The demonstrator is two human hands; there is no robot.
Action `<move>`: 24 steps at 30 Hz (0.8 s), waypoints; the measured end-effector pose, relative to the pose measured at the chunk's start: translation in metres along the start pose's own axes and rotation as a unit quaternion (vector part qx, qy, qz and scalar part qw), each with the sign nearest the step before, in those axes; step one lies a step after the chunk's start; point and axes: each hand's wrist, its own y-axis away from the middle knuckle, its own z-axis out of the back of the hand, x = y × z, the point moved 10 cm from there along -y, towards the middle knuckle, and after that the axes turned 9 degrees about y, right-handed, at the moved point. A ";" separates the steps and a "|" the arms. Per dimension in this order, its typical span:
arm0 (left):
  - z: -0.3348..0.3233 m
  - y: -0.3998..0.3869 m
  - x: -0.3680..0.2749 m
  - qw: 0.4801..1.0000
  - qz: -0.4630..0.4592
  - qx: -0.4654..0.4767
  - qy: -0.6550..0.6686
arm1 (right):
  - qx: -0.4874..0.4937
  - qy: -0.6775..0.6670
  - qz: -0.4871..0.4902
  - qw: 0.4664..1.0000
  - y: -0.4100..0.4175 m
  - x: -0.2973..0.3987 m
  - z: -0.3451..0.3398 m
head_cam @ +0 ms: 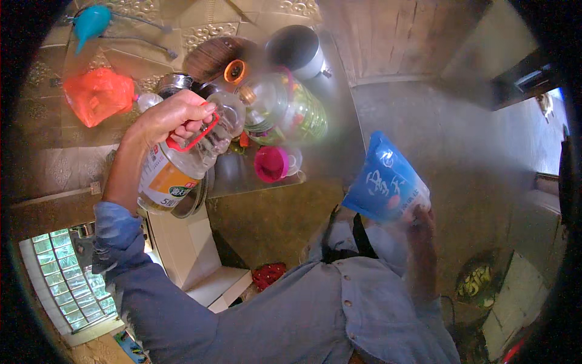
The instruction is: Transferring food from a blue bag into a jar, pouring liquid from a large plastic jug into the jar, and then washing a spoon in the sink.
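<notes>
My left hand (188, 120) grips the red handle of a clear plastic jug (170, 177) with a white and orange label. The jug is tilted; whether it holds liquid I cannot tell. Beside its upper end stands a large clear jar (300, 111) with green and red contents. At the right, my right hand (420, 216) holds a blue plastic pouch (386, 182) by its lower right corner; the pouch bears writing. A magenta plastic cup or lid (271, 164) lies near the table's edge, and an orange ring-shaped lid (235, 71) is behind the jug.
On the patterned table covering (204, 18) lie a red plastic bag (100, 95) and a teal rubber bulb (92, 22). A dark-mouthed metal pot (295, 48) and a brown wooden round thing (213, 57) stand farther back. A container of pale pieces (475, 280) is low at right.
</notes>
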 end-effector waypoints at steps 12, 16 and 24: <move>0.006 -0.003 0.010 0.999 0.001 -0.019 0.044 | -0.006 0.059 0.014 0.998 -0.019 0.017 -0.025; 0.006 -0.004 0.012 0.999 -0.004 -0.014 0.045 | 0.011 0.056 0.013 0.998 -0.026 0.017 -0.027; 0.012 -0.004 0.011 0.998 0.002 -0.065 -0.021 | -0.055 0.111 -0.040 0.992 -0.018 0.011 -0.007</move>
